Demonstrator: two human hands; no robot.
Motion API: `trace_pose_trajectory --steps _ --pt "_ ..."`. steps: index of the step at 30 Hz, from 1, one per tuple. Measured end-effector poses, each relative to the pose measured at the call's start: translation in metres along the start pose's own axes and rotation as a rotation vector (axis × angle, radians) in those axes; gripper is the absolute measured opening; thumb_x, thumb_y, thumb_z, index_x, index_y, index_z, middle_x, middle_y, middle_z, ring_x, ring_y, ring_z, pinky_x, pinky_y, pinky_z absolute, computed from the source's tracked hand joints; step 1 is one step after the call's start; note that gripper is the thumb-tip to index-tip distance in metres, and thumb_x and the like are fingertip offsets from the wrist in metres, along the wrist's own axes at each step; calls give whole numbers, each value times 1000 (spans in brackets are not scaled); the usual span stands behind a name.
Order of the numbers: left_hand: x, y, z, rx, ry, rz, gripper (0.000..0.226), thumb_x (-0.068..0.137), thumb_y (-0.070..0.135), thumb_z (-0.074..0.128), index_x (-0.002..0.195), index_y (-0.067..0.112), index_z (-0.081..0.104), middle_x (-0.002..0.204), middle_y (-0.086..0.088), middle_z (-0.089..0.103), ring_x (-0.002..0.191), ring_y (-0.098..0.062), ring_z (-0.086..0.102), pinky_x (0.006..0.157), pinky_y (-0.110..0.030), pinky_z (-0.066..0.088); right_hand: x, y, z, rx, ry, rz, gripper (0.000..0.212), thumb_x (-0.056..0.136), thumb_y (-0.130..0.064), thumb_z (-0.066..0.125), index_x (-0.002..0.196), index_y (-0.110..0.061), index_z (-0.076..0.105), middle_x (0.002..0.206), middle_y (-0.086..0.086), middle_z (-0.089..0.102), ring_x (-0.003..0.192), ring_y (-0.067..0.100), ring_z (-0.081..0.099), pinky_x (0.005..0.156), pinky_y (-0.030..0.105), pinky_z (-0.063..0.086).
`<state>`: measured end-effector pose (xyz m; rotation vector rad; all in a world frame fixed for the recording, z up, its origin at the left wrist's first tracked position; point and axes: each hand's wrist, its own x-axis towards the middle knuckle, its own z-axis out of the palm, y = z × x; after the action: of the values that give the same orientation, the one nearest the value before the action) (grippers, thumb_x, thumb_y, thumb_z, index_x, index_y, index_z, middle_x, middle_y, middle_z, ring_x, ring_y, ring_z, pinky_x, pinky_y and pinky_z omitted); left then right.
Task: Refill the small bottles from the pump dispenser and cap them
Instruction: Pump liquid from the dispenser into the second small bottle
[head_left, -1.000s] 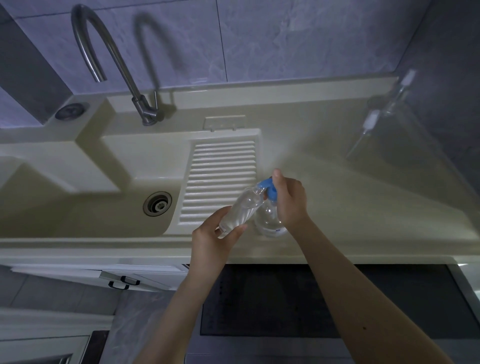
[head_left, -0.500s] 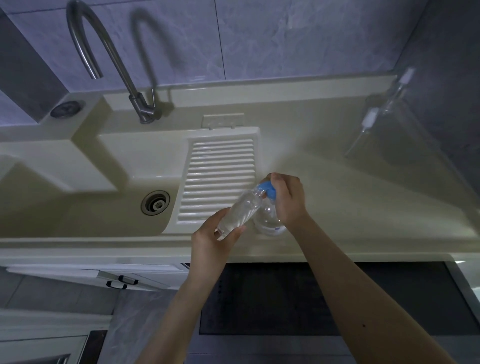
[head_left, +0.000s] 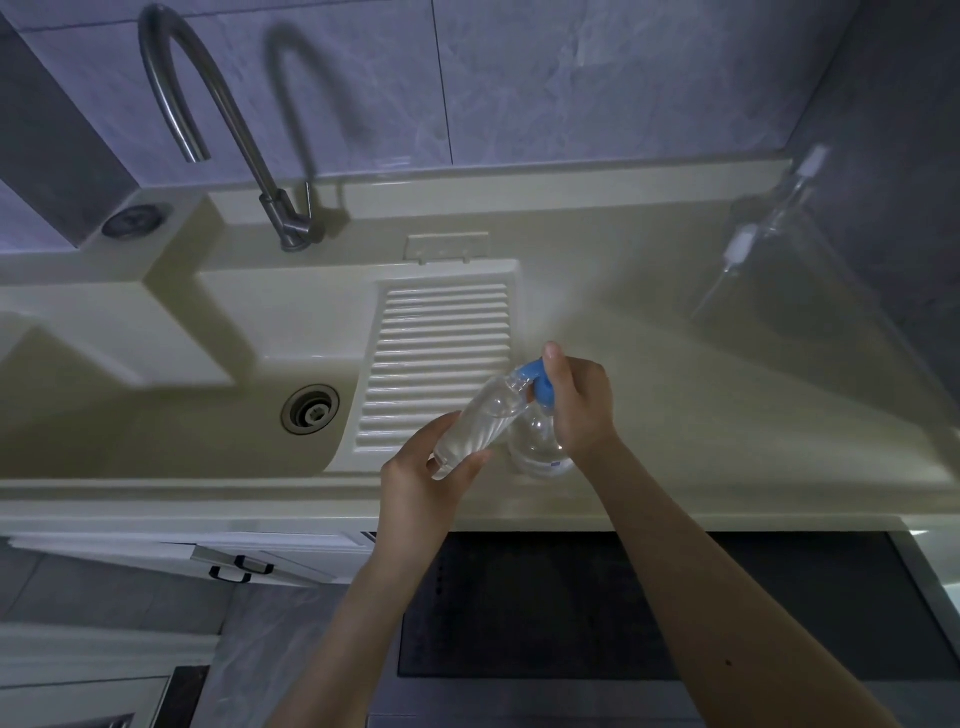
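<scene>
My left hand (head_left: 421, 480) grips a small clear bottle (head_left: 480, 421) by its base, tilted so its open neck points up and right under the blue pump head (head_left: 537, 384). The pump dispenser (head_left: 540, 452), a clear round bottle, stands on the cream counter near the front edge. My right hand (head_left: 579, 402) wraps over the pump head, thumb on top. The small bottle holds clear liquid. Far right at the back, a white spray cap with a tube (head_left: 740, 249) leans against the wall beside another clear pump bottle (head_left: 789, 202).
A cream sink (head_left: 156, 415) with a drain (head_left: 310, 409) lies to the left, with a ribbed washboard slope (head_left: 441, 353) beside it. A curved steel tap (head_left: 228, 124) rises behind the sink. Below the counter edge sit a dark appliance front (head_left: 545, 608) and a cabinet handle (head_left: 239, 569).
My right thumb has shifted on the pump head, from lifted to pressing and back up. The small bottle and dispenser stay in the same place.
</scene>
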<state>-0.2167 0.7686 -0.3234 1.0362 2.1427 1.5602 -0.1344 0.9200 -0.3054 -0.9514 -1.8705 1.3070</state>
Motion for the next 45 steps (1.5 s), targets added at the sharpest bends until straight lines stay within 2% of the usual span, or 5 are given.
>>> trace_pose_trajectory --steps 14,21,32,41,45 --pt "0 -9 4 40 26 19 38 77 13 76 114 12 66 101 8 70 92 -6 66 81 -20 53 7 9 2 67 5 -72 49 84 -26 34 41 -37 56 39 -16 48 42 6 39 59 28 31" --pt "0 0 6 -13 9 9 37 78 14 74 115 14 66 101 8 71 93 -3 65 80 -12 48 2 4 2 45 16 -55 62 80 -65 24 39 -32 57 35 -11 39 41 4 41 59 27 32" --pt "-1 1 8 3 40 21 38 78 13 75 115 14 66 100 6 71 90 0 65 78 -10 48 3 3 1 86 5 -16 59 84 -56 33 51 -20 68 34 -12 39 40 4 39 63 30 36" --pt "-4 -2 8 23 13 5 32 78 6 74 109 13 69 96 14 69 88 3 63 73 -5 44 5 3 1 82 3 -61 54 83 -21 33 38 -39 55 36 -14 44 41 7 36 53 25 29" --pt "-3 -1 10 33 12 -3 23 78 6 74 100 6 69 91 15 68 81 5 61 69 -4 41 5 5 1 68 2 -33 55 88 -42 33 39 -31 57 36 -14 43 47 13 40 64 36 43"
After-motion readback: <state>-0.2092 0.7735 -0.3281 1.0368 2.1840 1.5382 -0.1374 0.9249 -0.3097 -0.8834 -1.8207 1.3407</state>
